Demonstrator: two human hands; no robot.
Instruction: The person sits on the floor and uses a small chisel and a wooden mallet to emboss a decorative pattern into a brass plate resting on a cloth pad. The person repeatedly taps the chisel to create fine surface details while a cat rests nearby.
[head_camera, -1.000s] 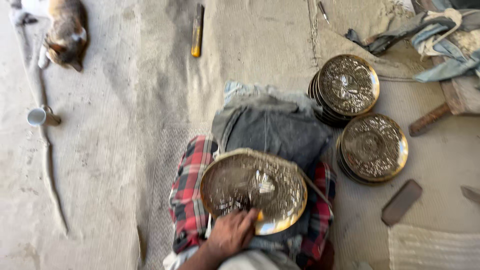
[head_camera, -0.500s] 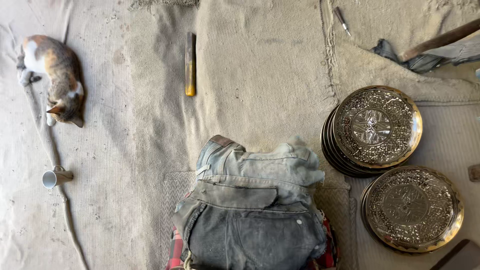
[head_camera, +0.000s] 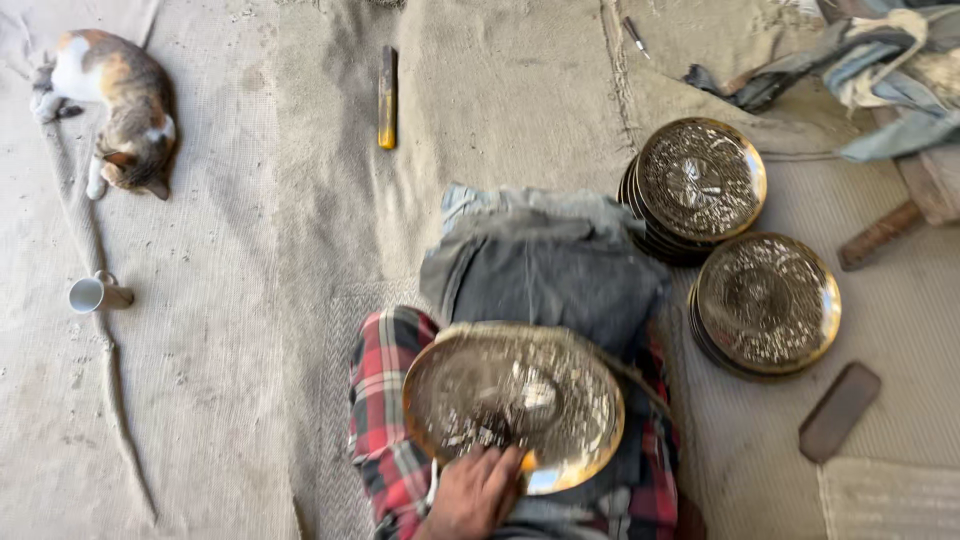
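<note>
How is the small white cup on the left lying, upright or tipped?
Tipped: the small white cup lies on its side, its open mouth facing left on the burlap floor covering.

One engraved brass plate (head_camera: 515, 400) on the lap, and two stacks of the same plates to the right: the far stack (head_camera: 700, 182) and the near stack (head_camera: 765, 302). One calico cat (head_camera: 120, 115) far left. One metal cup (head_camera: 88, 294). One yellow-tipped tool (head_camera: 386, 98). One pen (head_camera: 635, 34). One hand (head_camera: 475, 495) in view.
</note>
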